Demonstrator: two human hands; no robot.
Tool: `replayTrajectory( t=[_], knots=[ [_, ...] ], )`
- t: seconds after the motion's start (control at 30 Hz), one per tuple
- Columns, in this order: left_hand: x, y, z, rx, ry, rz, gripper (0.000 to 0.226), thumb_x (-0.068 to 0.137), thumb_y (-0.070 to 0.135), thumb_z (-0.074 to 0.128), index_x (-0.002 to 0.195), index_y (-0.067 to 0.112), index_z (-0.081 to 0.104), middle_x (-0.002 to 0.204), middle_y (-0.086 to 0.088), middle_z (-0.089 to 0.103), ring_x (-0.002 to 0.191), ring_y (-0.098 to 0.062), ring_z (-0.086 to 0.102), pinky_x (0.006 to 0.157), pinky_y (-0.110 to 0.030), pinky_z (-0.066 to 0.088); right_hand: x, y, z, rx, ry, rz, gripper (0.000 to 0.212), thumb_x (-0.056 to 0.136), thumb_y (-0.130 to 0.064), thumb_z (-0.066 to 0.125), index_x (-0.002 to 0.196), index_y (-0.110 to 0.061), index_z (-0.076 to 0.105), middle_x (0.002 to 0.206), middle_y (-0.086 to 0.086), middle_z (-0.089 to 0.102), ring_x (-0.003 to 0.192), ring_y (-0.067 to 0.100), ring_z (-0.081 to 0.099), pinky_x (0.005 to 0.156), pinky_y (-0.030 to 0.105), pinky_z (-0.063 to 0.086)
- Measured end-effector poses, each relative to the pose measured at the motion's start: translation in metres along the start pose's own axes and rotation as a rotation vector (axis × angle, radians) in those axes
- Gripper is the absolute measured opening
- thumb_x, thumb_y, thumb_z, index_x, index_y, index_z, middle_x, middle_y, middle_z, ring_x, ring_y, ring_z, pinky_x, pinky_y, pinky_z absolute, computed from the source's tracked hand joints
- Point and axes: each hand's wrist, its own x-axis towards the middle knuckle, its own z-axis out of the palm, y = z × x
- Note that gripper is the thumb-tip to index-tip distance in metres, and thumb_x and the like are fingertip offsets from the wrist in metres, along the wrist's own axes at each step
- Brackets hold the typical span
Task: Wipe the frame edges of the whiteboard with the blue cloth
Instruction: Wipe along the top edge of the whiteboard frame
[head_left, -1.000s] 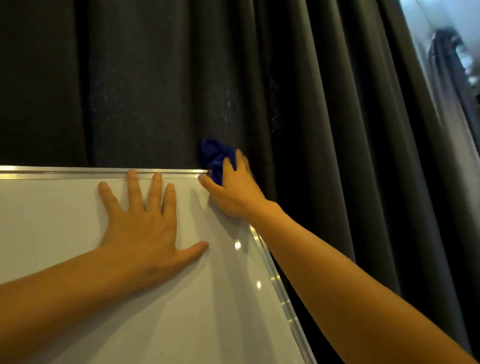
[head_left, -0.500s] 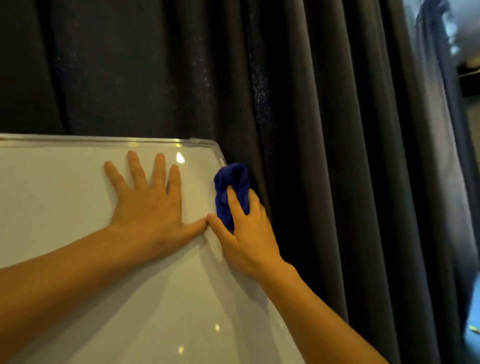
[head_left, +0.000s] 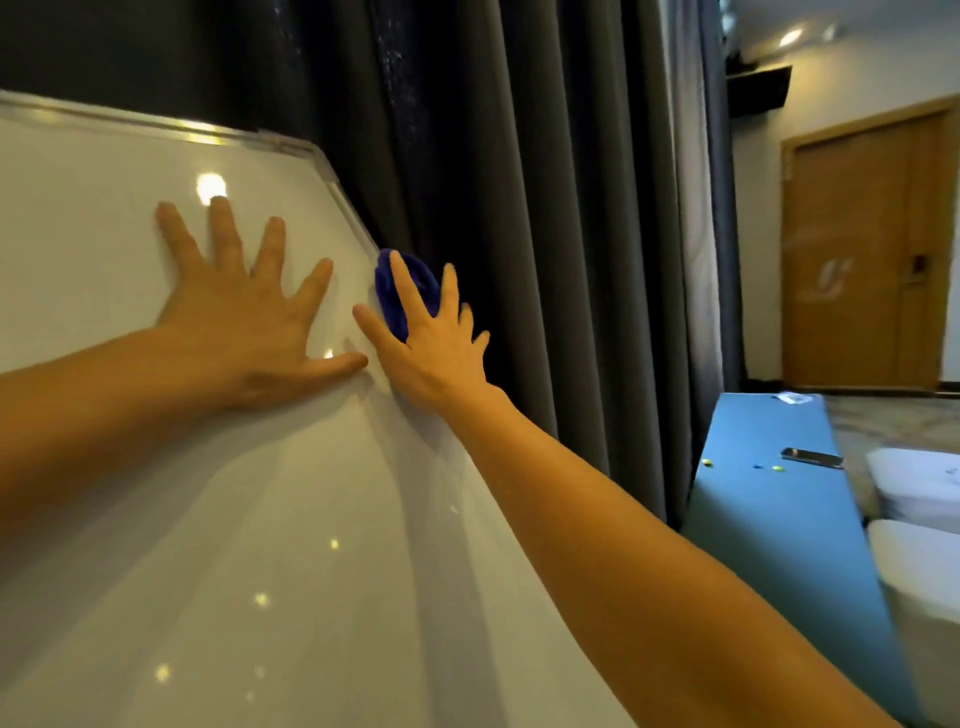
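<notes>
1. Blue cloth (head_left: 402, 293) sits bunched under the right hand (head_left: 434, 340), pressed onto the right-hand frame edge (head_left: 349, 205) of the whiteboard (head_left: 208, 519), a little below the top right corner. The fingers are wrapped over the cloth, gripping it against the rail.

2. Change: a second ago the cloth was up at the corner itself, at the end of the top rail; half a second ago it had turned onto the side rail just below the corner; now it is further down that rail. I judge the top edge near the corner finished and the downward pass on the right side under way — most of that side is left to do.

3. Left hand (head_left: 244, 317) lies flat and spread on the white surface, holding nothing, thumb reaching toward the right hand. It has kept bracing the board through all three views.

4. Hidden or unclear: the side rail below the cloth is covered by the right forearm; the left and bottom edges are out of view. Whether the cloth wraps round the rail's outer face cannot be told (the dark curtain (head_left: 519, 208) swallows that side).

5. A blue table (head_left: 769, 493) stands off to the right, with small items on it too blurred to name — none of it concerns the wiping.
</notes>
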Motion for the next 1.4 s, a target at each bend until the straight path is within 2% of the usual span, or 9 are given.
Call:
replayTrajectory(
  t=[0.23, 0.47, 0.67, 0.87, 1.0, 1.17, 1.27, 1.33, 1.4],
  knots=[
    [-0.02, 0.01, 0.011, -0.045, -0.016, 0.058, 0.116, 0.053, 0.093, -0.017, 0.151, 0.031, -0.017, 0.161, -0.021, -0.015, 0.139, -0.059, -0.018, 0.107, -0.075, -0.007, -0.063, 0.035, 0.022, -0.035, 0.015, 0.094, 0.082, 0.079, -0.086, 0.011, 0.15, -0.047, -0.003, 0.163, 0.001, 0.012, 0.147, 0.03, 0.014, 0.118, 0.055, 0.014],
    [-0.041, 0.059, 0.017, -0.038, -0.044, 0.285, 0.117, 0.054, 0.095, -0.013, 0.151, 0.029, -0.018, 0.163, -0.012, -0.015, 0.139, -0.057, -0.021, 0.1, -0.08, -0.01, -0.152, 0.068, 0.015, -0.054, -0.085, 0.274, 0.089, 0.078, -0.086, 0.021, 0.152, -0.042, -0.002, 0.163, -0.004, 0.007, 0.148, 0.026, 0.007, 0.117, 0.055, 0.02],
    [-0.036, 0.079, 0.019, -0.03, -0.061, 0.355, 0.129, 0.043, 0.101, -0.013, 0.147, 0.028, -0.025, 0.162, -0.014, -0.016, 0.137, -0.06, -0.021, 0.097, -0.081, -0.014, -0.177, 0.047, 0.033, 0.075, 0.015, 0.245, 0.077, 0.078, -0.089, 0.014, 0.144, -0.056, -0.009, 0.161, -0.015, 0.006, 0.147, 0.018, 0.006, 0.114, 0.046, 0.017],
    [-0.056, 0.1, 0.017, -0.01, -0.053, 0.442, 0.12, 0.047, 0.097, -0.019, 0.149, 0.033, -0.019, 0.161, -0.019, -0.016, 0.139, -0.058, -0.02, 0.1, -0.08, -0.009, -0.32, 0.151, 0.035, -0.052, 0.069, 0.777, 0.095, 0.074, -0.088, 0.005, 0.153, -0.035, -0.004, 0.164, -0.002, 0.005, 0.149, 0.024, 0.003, 0.119, 0.053, 0.017],
    [-0.068, 0.121, 0.016, 0.021, -0.079, 0.486, 0.118, 0.053, 0.097, -0.013, 0.151, 0.031, -0.015, 0.162, -0.015, -0.017, 0.138, -0.059, -0.021, 0.098, -0.081, -0.014, -0.335, 0.183, 0.027, 0.037, 0.033, 1.068, 0.076, 0.089, -0.074, 0.021, 0.153, -0.038, 0.003, 0.164, -0.001, 0.006, 0.149, 0.031, 0.003, 0.119, 0.054, 0.009],
    [-0.107, 0.166, 0.014, 0.055, -0.135, 0.53, 0.12, 0.06, 0.096, 0.0, 0.152, 0.02, -0.015, 0.161, -0.019, -0.019, 0.137, -0.06, -0.021, 0.102, -0.082, -0.007, -0.269, 0.148, 0.043, 0.135, 0.101, 0.705, 0.08, 0.074, -0.091, 0.016, 0.141, -0.06, -0.015, 0.163, -0.016, -0.007, 0.147, 0.012, -0.015, 0.115, 0.046, -0.003],
    [-0.144, 0.199, 0.017, 0.044, -0.16, 0.631, 0.119, 0.064, 0.094, 0.005, 0.151, 0.017, -0.018, 0.159, -0.022, -0.021, 0.136, -0.061, -0.024, 0.099, -0.083, -0.011, -0.277, 0.157, 0.049, 0.04, 0.128, 0.452, 0.067, 0.085, -0.083, 0.019, 0.141, -0.064, -0.012, 0.157, -0.026, -0.021, 0.141, 0.003, -0.029, 0.109, 0.041, -0.009],
    [-0.166, 0.217, 0.02, 0.044, -0.182, 0.705, 0.117, 0.065, 0.093, 0.007, 0.15, 0.016, -0.02, 0.158, -0.023, -0.023, 0.134, -0.061, -0.027, 0.098, -0.083, -0.011, -0.303, 0.19, 0.046, -0.07, 0.102, 0.442, 0.064, 0.09, -0.077, 0.016, 0.145, -0.058, -0.009, 0.159, -0.022, -0.021, 0.145, 0.008, -0.025, 0.112, 0.04, -0.012],
    [-0.178, 0.231, 0.026, 0.037, -0.193, 0.747, 0.116, 0.067, 0.093, 0.009, 0.149, 0.017, -0.021, 0.158, -0.023, -0.024, 0.133, -0.062, -0.029, 0.098, -0.082, -0.01, -0.337, 0.227, 0.04, -0.104, 0.02, 0.685, 0.061, 0.091, -0.073, 0.012, 0.147, -0.054, -0.006, 0.163, -0.013, -0.013, 0.149, 0.02, -0.015, 0.119, 0.045, -0.008]
  ],
)
